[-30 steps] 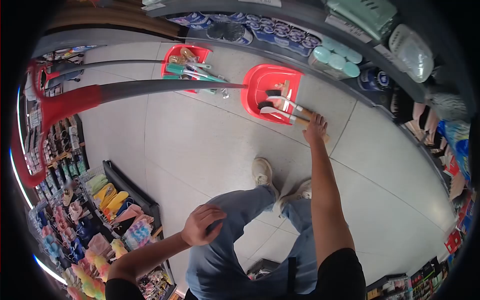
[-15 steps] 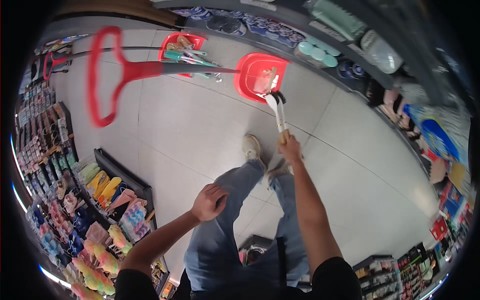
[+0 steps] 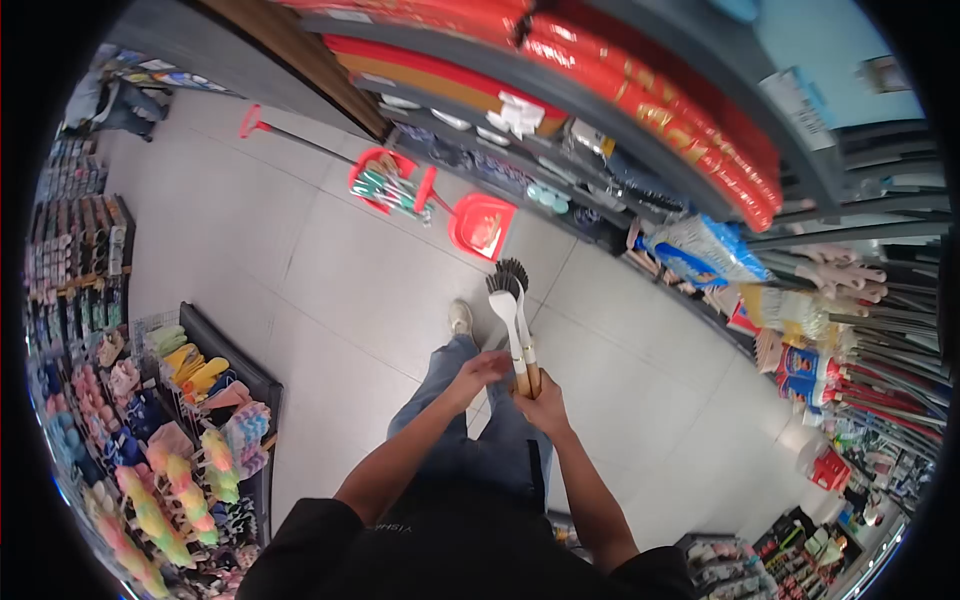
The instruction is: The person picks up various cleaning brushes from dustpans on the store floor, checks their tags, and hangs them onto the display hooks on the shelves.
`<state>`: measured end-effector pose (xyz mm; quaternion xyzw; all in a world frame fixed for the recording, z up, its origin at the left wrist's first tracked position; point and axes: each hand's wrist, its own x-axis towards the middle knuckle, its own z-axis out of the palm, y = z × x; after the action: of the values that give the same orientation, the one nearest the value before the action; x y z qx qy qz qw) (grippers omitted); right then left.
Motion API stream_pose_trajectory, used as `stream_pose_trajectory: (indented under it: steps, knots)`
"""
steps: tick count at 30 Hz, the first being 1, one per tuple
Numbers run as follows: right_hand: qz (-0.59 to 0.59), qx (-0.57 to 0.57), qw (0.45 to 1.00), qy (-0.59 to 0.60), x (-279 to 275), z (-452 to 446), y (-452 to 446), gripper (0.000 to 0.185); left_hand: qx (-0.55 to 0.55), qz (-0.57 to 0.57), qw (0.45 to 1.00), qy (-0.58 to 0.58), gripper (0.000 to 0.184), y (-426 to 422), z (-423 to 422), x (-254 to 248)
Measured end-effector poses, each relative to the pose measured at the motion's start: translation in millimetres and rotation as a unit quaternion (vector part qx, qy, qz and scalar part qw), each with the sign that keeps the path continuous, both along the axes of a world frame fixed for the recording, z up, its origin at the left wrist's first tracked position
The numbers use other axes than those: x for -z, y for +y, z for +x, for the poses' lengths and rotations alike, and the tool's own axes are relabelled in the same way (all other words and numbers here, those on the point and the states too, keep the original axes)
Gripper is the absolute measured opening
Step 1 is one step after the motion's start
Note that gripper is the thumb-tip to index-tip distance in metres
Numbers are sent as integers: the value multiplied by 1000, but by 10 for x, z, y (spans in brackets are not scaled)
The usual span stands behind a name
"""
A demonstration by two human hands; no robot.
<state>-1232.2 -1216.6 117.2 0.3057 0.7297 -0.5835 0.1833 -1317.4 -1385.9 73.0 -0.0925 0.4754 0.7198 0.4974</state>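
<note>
Two dish brushes [image 3: 511, 318] with black bristles, white necks and wooden handles stand side by side in front of me, heads pointing away. My right hand [image 3: 545, 404] is wrapped round the lower ends of both handles. Close to the left side of the handles is my left hand [image 3: 484, 372], fingers stretched out towards them; whether it touches them I cannot tell. Farther ahead, a red dustpan [image 3: 470, 236] lies on the floor. Beside it, a second red dustpan [image 3: 366, 200] holds several green-and-white handled brushes [image 3: 392, 190].
A grey shelf with red packages [image 3: 640, 95] runs along the upper right, with hanging long-handled goods [image 3: 880, 340] further right. At left stands a rack of slippers and soft goods [image 3: 205, 375]. A person [image 3: 125, 105] is at the far upper left. Pale floor tiles [image 3: 330, 260] lie between.
My right hand has drawn the two brushes back from the dustpan and raised them towards me. My left hand has moved from beside my leg to the brush handles. The view has pulled up and back.
</note>
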Motion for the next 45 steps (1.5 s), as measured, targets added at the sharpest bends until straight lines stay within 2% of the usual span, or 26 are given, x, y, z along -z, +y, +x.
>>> stream_pose_trajectory:
  steps: [1,3,6,7,8,12,15,16,17,19,21,23,24,26,27,28,29,31,32,35,37,39,40,42,43,45]
  knots:
    - [3,-1,1000,22,-136,19,-25,26,1,40,999,13,51,53,-90,-324]
    - [37,0,997,67,-787,-158,-102,27,4,124,991,41,57,173,-390,-1224]
    - [72,-27,989,123,-1280,-235,-240,19,-45,139,989,29,46,154,-519,-1919]
    - [74,-35,987,137,-1383,-285,-284,18,-59,135,988,36,43,117,-566,-2057]
    - [73,-41,985,147,-1479,-297,-342,18,-101,133,985,48,31,83,-565,-2109]
    - [23,-47,980,190,-1651,-325,-539,18,-75,116,979,151,23,-166,-653,-2640]
    - [54,-81,978,182,-1705,-413,-619,20,-6,83,963,258,22,-341,-708,-3129]
    - [77,-63,964,246,-1824,-464,-688,23,0,75,957,282,21,-400,-711,-3287]
    - [99,-45,944,311,-1968,-569,-766,26,-10,57,947,315,21,-448,-704,-3333]
    - [145,-14,922,358,-2088,-647,-828,34,-29,22,924,380,21,-512,-713,-3404]
    - [195,14,927,319,-2081,-585,-792,44,-62,45,919,386,18,-530,-734,-3357]
    - [-47,66,982,168,-1991,-571,-648,60,-74,64,898,428,16,-529,-793,-3179]
    - [-169,94,977,87,-1973,-543,-609,69,-61,122,923,359,14,-559,-833,-3057]
    - [-472,81,875,74,-2164,-597,-680,76,-58,199,901,380,29,-590,-847,-2977]
    - [-608,70,788,69,-2337,-654,-761,81,-29,147,856,495,30,-577,-873,-3027]
    - [-616,149,768,95,-2671,-728,-940,85,-13,145,745,651,32,-561,-864,-3424]
    - [-624,208,739,147,-2970,-824,-1055,64,-31,135,769,624,26,-491,-800,-3509]
    - [-662,282,680,140,-2946,-977,-976,47,60,148,730,664,29,-428,-775,-3341]
    - [-667,299,666,146,-2841,-1060,-864,46,106,154,707,682,31,-408,-749,-3252]
    - [-665,345,634,193,-2710,-1165,-542,40,92,156,671,719,35,-434,-720,-3547]
    - [-633,362,630,269,-3067,-1170,-522,31,52,114,706,697,40,-499,-692,-3603]
    - [-655,367,576,323,-3259,-1142,-507,27,12,42,753,656,42,-578,-674,-3702]
    - [-665,365,549,351,-3340,-1135,-508,26,1,24,758,652,41,-627,-725,-3671]
    - [-627,360,560,405,-3468,-1129,-521,25,-21,-14,766,642,40,-770,-893,-3541]
    - [-608,356,564,430,-3514,-1127,-534,25,-27,0,815,579,38,-854,-950,-3450]
    - [-488,328,642,491,-3577,-1118,-581,26,-34,25,897,441,35,-999,-1058,-3309]
